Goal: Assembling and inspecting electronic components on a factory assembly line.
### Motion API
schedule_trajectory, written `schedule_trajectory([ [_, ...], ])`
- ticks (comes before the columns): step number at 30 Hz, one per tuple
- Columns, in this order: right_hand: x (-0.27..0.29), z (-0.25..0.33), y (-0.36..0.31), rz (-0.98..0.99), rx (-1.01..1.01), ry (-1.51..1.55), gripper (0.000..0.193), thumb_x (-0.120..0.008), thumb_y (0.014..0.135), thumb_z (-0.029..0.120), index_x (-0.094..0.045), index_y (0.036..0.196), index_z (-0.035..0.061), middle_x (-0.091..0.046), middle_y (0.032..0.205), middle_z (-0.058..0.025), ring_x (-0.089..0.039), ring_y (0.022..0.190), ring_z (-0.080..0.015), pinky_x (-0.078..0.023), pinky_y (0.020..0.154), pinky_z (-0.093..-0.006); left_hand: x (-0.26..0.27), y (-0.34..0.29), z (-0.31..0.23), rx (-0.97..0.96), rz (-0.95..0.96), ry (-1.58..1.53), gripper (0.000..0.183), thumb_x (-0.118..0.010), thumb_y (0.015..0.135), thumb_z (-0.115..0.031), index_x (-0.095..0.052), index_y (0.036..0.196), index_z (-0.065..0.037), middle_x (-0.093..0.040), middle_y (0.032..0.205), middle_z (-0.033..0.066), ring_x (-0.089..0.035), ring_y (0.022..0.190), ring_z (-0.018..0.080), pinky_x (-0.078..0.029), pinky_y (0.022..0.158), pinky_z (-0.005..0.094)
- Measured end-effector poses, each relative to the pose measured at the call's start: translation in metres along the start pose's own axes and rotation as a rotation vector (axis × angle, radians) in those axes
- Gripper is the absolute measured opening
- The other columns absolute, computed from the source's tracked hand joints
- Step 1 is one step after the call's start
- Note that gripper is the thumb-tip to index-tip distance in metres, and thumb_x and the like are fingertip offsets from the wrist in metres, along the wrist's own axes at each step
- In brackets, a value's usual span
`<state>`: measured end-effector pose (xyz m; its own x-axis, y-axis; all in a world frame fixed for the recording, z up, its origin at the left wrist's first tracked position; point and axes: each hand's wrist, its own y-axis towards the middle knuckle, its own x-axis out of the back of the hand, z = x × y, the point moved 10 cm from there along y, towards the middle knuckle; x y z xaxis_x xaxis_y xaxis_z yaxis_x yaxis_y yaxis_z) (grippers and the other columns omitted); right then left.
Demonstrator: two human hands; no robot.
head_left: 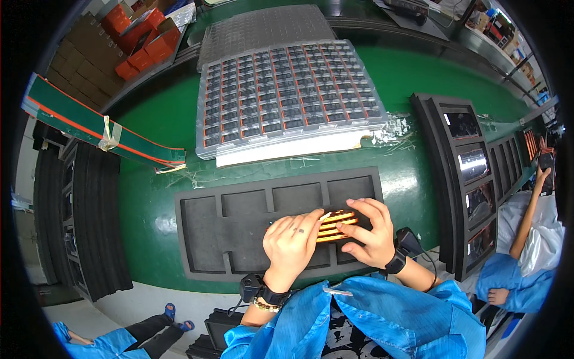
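Both hands hold a small stack of thin dark panels with glowing orange edges [336, 231] above the black foam tray [206, 272]. My left hand [291, 242] closes on the stack's left end, its fingers pressed together over the top. At the right end, my right hand [372, 233] curls round with fingers spread, the thumb near the lower corner and one fingertip on the stack. The panels' exact kind does not show. Shallow compartments line the tray, and those on the left hold nothing.
Beyond the foam tray sits a clear plastic tray [290, 96] with rows of dark orange-edged parts. Black foam trays [445, 191] with glossy panels stand stacked right; more foam trays [98, 221] stand left. A green orange-edged strip [101, 128] juts in. A co-worker's hand [543, 178] shows far right.
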<state>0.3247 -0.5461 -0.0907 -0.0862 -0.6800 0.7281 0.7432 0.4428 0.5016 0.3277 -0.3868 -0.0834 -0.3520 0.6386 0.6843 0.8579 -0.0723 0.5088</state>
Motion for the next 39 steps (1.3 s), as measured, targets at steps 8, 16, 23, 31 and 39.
schedule_trajectory([
  [8,-0.006,0.0,0.044,-0.023,0.073,0.238,0.025,-0.079,0.079,0.005,-0.076,0.103,0.0098,-0.074,0.109,0.0007,-0.065,0.108,-0.0228,-0.051,0.094,-0.0364,0.001,-0.003,-0.003,-0.03,0.009,-0.016,0.023,-0.077,0.08,-0.004,-0.076,0.102,-0.009,-0.075,0.088,0.0074,-0.071,0.075,0.0245,-0.054,0.071,0.0354],
  [16,0.004,-0.022,0.027,-0.124,-0.141,0.536,0.014,-0.072,0.086,-0.005,-0.07,0.099,0.0014,-0.076,0.098,-0.013,-0.074,0.09,-0.0271,-0.058,0.081,-0.0366,0.0,-0.002,-0.002,-0.026,0.025,-0.013,0.028,-0.076,0.08,-0.003,-0.077,0.108,-0.011,-0.075,0.088,0.0054,-0.07,0.073,0.0221,-0.053,0.069,0.0337],
  [23,0.024,-0.035,-0.002,-0.256,-0.26,0.404,0.022,-0.073,0.085,-0.008,-0.07,0.105,0.0011,-0.076,0.096,-0.0133,-0.074,0.082,-0.0258,-0.058,0.074,-0.0341,0.0,0.0,-0.002,-0.029,0.013,-0.001,0.03,-0.077,0.079,-0.003,-0.078,0.108,-0.012,-0.075,0.086,0.0051,-0.069,0.07,0.0211,-0.053,0.067,0.0327],
  [31,0.012,0.0,-0.004,-0.163,0.089,0.222,0.033,-0.081,0.072,-0.003,-0.073,0.102,0.0072,-0.077,0.099,-0.0053,-0.071,0.085,-0.0245,-0.055,0.073,-0.0355,0.0,-0.003,-0.002,-0.027,0.008,-0.003,0.028,-0.077,0.08,-0.004,-0.078,0.107,-0.012,-0.075,0.085,0.0054,-0.069,0.069,0.0211,-0.053,0.066,0.0325],
  [39,0.01,0.0,-0.012,-0.202,0.087,0.214,0.028,-0.081,0.073,0.0,-0.074,0.098,0.0103,-0.076,0.097,-0.0032,-0.07,0.082,-0.021,-0.052,0.072,-0.0338,-0.001,-0.003,-0.002,-0.022,0.02,-0.002,0.027,-0.076,0.081,-0.004,-0.078,0.108,-0.012,-0.075,0.085,0.0054,-0.07,0.07,0.0211,-0.053,0.066,0.0329],
])
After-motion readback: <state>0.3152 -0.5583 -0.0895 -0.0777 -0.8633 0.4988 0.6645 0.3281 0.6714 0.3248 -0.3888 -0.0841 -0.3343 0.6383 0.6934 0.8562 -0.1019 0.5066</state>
